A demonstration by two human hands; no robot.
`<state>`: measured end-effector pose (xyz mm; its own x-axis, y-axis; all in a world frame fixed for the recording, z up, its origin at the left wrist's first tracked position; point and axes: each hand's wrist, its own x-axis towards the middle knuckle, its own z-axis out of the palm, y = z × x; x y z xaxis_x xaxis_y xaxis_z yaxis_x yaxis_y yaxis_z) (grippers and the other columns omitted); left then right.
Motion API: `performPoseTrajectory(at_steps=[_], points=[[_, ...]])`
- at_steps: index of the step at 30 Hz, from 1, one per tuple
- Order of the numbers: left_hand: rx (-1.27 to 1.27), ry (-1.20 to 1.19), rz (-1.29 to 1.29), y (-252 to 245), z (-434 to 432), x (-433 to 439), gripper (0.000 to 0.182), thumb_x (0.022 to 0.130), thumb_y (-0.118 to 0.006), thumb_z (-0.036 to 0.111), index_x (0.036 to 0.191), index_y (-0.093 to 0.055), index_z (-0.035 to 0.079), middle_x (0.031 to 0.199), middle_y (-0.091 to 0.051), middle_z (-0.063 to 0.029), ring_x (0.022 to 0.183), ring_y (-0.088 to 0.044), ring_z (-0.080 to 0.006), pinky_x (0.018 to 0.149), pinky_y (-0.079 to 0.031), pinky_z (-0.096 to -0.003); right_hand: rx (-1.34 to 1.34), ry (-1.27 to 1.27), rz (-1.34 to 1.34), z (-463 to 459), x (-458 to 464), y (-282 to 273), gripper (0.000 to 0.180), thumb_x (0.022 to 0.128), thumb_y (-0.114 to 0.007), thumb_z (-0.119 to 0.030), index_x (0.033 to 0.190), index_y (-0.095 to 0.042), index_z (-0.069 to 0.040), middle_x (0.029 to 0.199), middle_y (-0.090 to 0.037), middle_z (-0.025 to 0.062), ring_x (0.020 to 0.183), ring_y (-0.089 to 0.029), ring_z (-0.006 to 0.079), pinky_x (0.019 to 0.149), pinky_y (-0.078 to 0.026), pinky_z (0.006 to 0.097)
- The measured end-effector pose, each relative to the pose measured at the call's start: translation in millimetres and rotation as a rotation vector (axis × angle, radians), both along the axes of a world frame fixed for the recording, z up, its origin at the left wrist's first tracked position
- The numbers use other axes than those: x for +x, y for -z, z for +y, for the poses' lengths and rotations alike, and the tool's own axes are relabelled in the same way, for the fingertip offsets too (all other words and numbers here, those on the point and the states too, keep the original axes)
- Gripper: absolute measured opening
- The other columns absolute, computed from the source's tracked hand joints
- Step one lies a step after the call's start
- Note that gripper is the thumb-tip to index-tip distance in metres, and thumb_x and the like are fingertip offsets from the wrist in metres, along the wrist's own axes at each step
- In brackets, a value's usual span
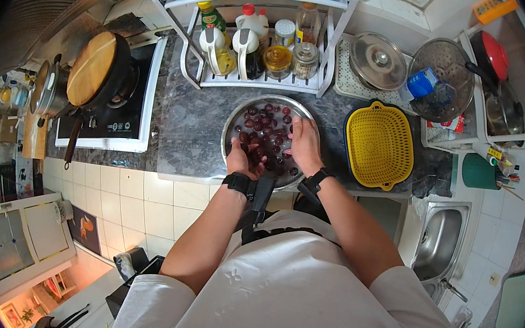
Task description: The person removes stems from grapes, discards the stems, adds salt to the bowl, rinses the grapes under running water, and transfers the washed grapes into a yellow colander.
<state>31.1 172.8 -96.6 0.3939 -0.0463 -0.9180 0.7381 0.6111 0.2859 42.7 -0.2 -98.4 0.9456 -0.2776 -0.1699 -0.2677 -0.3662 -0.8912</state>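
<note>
A round stainless steel basin (pixel 235 106) holds cloudy water and many dark red grapes (pixel 267 125). Both of my hands are inside it. At the near left, my left hand (pixel 244 161) is cupped low among the grapes, its fingers apart and partly hidden by fruit and water; whether it grips any is unclear. Along the right wall lies my right hand (pixel 305 144), fingers spread, some fingertips dipping beside the grapes. Each wrist wears a black strap. To the right of the basin stands a yellow colander basket (pixel 378 144) nested in a dark blue one.
Behind the basin is a white two-tier rack (pixel 252 84) with oil bottles and jars. A gas stove (pixel 135 99) with a wooden-lidded pan (pixel 91 69) stands left. Right are a lidded pot (pixel 378 62), a strainer (pixel 440 97) and a steel sink (pixel 440 235). The counter (pixel 193 131) ends just before me.
</note>
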Motion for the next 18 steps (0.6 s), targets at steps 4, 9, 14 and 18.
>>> performPoseTrajectory(at_steps=[4, 9, 14, 18], points=[[-0.073, -0.018, -0.129, -13, 3, -6, 0.034, 0.106, -0.037, 0.033, 0.115, -0.061, 0.011, 0.117, -0.061, -0.0102, 0.101, -0.058, -0.0317, 0.079, -0.055, -0.0473, -0.321, -0.139, -0.149, -7, -2, -4, 0.028, 0.100, -0.053, -0.023, 0.107, -0.059, 0.003, 0.114, -0.057, 0.0238, 0.100, -0.058, 0.0403, 0.081, -0.052, 0.0463], [-0.137, 0.106, -0.210, -40, 26, -4, 0.029, 0.100, -0.044, 0.009, 0.128, -0.054, 0.011, 0.134, -0.048, -0.0115, 0.119, -0.050, -0.0387, 0.100, -0.047, -0.0584, -0.494, -0.273, -0.146, -9, -7, -27, 0.020, 0.094, -0.055, -0.009, 0.112, -0.061, -0.001, 0.113, -0.059, 0.0196, 0.108, -0.057, 0.0398, 0.092, -0.049, 0.0447], [0.143, 0.148, -0.328, -26, 33, 6, 0.029, 0.097, -0.051, 0.013, 0.125, -0.057, 0.011, 0.124, -0.056, -0.0095, 0.113, -0.054, -0.0308, 0.092, -0.047, -0.0505, -0.399, -0.451, -0.208, 11, 12, -27, 0.035, 0.091, -0.060, -0.013, 0.124, -0.059, -0.002, 0.124, -0.057, 0.0226, 0.118, -0.054, 0.0404, 0.102, -0.045, 0.0456], [0.245, 0.132, -0.312, 19, 15, 24, 0.040, 0.093, -0.058, 0.015, 0.131, -0.055, 0.002, 0.123, -0.061, -0.0151, 0.107, -0.061, -0.0304, 0.088, -0.052, -0.0423, -0.571, -0.534, -0.159, 30, 20, -9, 0.054, 0.093, -0.063, -0.026, 0.143, -0.048, -0.010, 0.146, -0.044, 0.0223, 0.125, -0.047, 0.0441, 0.108, -0.038, 0.0498]])
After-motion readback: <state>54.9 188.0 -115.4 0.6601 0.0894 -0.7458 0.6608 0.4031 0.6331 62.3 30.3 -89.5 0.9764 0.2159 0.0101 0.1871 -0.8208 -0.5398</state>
